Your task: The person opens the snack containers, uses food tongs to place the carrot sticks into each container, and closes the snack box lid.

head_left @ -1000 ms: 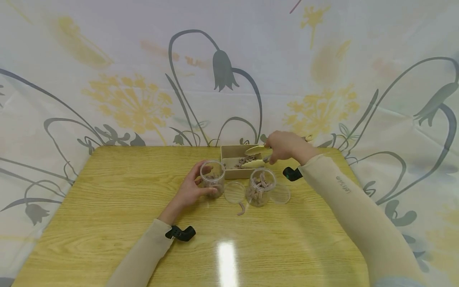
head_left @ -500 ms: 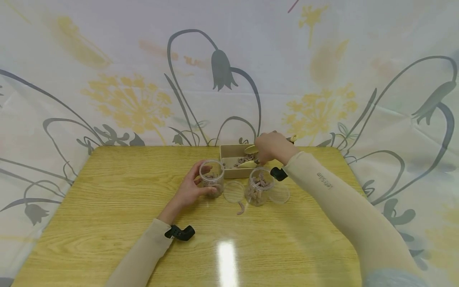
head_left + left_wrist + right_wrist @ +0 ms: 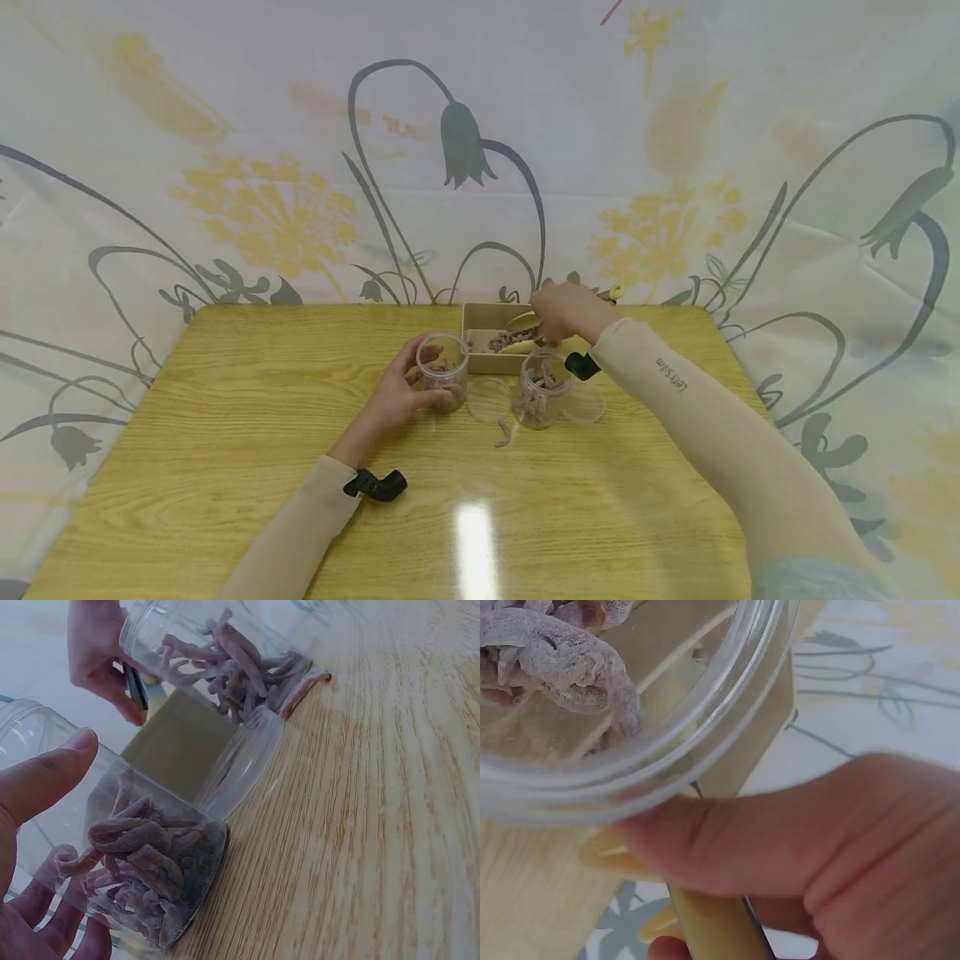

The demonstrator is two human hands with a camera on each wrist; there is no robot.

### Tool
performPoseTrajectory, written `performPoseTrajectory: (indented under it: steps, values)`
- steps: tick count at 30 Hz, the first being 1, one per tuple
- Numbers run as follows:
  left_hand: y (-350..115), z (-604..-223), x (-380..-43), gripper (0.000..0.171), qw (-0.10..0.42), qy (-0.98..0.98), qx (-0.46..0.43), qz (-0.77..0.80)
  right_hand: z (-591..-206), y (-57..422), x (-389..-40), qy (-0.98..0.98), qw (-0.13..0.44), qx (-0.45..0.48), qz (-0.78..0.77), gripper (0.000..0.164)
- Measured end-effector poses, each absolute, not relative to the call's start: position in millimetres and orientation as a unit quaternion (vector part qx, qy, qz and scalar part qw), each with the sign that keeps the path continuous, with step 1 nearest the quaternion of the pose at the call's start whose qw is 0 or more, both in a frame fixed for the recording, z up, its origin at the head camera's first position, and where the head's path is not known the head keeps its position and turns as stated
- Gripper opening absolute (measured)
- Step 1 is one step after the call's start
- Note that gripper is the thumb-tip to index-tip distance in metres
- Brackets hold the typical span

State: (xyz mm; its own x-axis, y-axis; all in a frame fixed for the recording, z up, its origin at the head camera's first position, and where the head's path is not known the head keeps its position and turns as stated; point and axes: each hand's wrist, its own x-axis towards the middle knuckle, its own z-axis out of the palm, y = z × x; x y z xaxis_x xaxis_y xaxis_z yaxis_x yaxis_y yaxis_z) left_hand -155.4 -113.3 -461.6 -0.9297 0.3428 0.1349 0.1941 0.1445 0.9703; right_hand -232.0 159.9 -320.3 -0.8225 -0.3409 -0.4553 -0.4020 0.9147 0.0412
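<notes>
My left hand holds a clear jar round its side, thumb in front and fingers behind. Wrinkled brownish-purple dried strips fill the lower part of this jar in the left wrist view. My right hand grips a pair of tongs with pale yellow tips, which reach down into a beige box. Small dark strips lie in the box around the tips. A second clear jar, fuller of strips, stands in front of the box, below my right hand.
One clear round lid lies between the jars, and another lid right of the second jar. A single loose strip rests on the wooden table. A patterned cloth hangs behind the table.
My right hand has moved left with the tongs, bringing it over the right end of the box. The tongs' tips have drawn closer together. My left hand and its jar stay put.
</notes>
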Motion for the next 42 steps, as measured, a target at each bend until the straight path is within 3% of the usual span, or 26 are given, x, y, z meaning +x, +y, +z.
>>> performPoseTrajectory:
  steps: [6, 26, 34, 42]
  values:
    - [-115, -461, -154, 0.086, 0.054, 0.751, 0.182, 0.633, -331, 174, -237, 0.951, 0.204, -0.23, 0.04, 0.041]
    - [-116, -464, -155, 0.087, 0.051, 0.747, 0.18, 0.637, -344, 197, -240, 0.947, 0.164, -0.275, -0.03, 0.038]
    - [-113, -433, -142, 0.084, 0.063, 0.746, 0.183, 0.637, -335, 205, -235, 0.95, 0.14, -0.278, -0.023, 0.04]
    - [-113, -433, -141, 0.084, 0.064, 0.745, 0.184, 0.638, -314, 205, -229, 0.945, 0.118, -0.299, -0.064, 0.042]
